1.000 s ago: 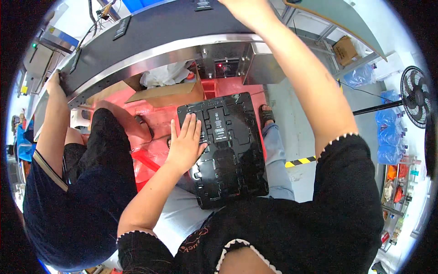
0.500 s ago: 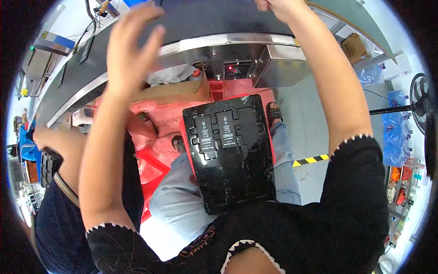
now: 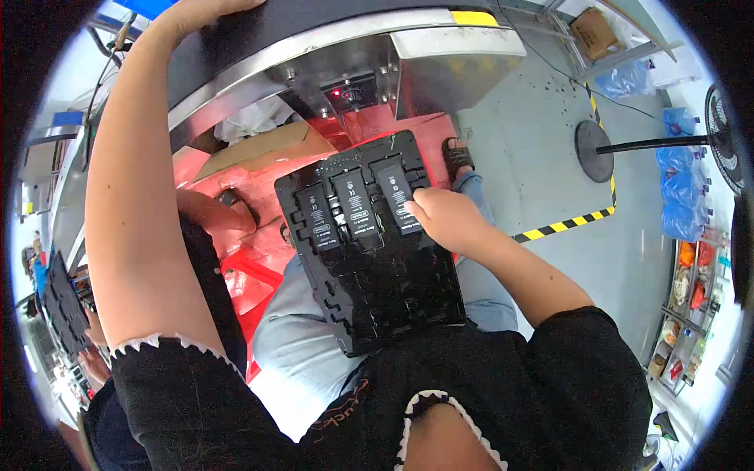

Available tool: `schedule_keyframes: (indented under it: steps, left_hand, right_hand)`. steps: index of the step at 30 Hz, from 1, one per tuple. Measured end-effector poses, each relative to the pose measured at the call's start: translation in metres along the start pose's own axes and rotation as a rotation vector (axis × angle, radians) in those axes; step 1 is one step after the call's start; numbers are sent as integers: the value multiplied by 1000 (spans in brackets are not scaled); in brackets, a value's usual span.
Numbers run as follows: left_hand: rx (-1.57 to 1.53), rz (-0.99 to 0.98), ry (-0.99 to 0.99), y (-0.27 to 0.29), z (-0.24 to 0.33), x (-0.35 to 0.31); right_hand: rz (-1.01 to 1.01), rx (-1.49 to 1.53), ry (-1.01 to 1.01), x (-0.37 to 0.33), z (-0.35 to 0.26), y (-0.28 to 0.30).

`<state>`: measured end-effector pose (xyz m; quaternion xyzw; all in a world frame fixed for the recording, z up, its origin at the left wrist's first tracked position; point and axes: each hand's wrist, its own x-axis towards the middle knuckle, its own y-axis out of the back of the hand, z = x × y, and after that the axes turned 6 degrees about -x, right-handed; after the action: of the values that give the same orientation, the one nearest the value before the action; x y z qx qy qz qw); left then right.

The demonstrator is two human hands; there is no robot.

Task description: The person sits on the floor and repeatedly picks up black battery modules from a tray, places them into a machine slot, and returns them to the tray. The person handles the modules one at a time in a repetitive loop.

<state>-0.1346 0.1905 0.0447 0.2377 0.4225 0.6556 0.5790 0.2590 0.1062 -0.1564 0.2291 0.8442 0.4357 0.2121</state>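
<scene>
A black plastic tray [image 3: 377, 290] with moulded slots lies across my lap, turned slightly. In its upper row sit three flat black battery packs with white print: a left battery [image 3: 316, 220], a middle battery [image 3: 356, 206] and a right battery [image 3: 395, 192]. My right hand [image 3: 448, 218] is closed at the right battery, thumb and finger on its right edge. Far up at the left, my left hand [image 3: 208, 8] reaches over the dark conveyor belt [image 3: 314, 12] with fingers stretched out; the upper picture edge cuts part of it off.
A steel box [image 3: 459, 71] and a control knob [image 3: 353, 96] sit under the belt's edge. Below stands an open cardboard carton [image 3: 267, 149] on red sheeting. A co-worker sits close at my left, with another black tray [image 3: 64, 306]. A fan [image 3: 724, 141] stands at the right.
My right hand has come down from the belt to the tray, where a third battery now lies in the right slot. My left hand has moved farther up over the belt.
</scene>
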Motion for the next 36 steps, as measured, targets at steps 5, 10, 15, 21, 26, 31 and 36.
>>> schedule_keyframes:
  steps: [5,10,15,21,26,31,36]
  left_hand:
    - [242,92,102,-12,33,8]
    - [49,147,-175,-33,28,22]
    - [101,602,-221,-67,46,-1]
    - [-152,674,-539,-140,68,-141]
    - [23,160,-255,-215,55,-309]
    - [12,11,-100,-299,18,-376]
    - [73,-17,-130,-323,6,-390]
  right_hand:
    - [-44,-199,35,11,-4,12]
    - [212,-114,38,-1,-11,-7]
    - [391,-97,273,-32,-17,-11]
    - [276,-268,332,-23,15,-22]
    - [301,-285,373,-13,15,-28]
    - [335,-271,408,-6,15,-4]
    - [377,24,442,11,-39,83]
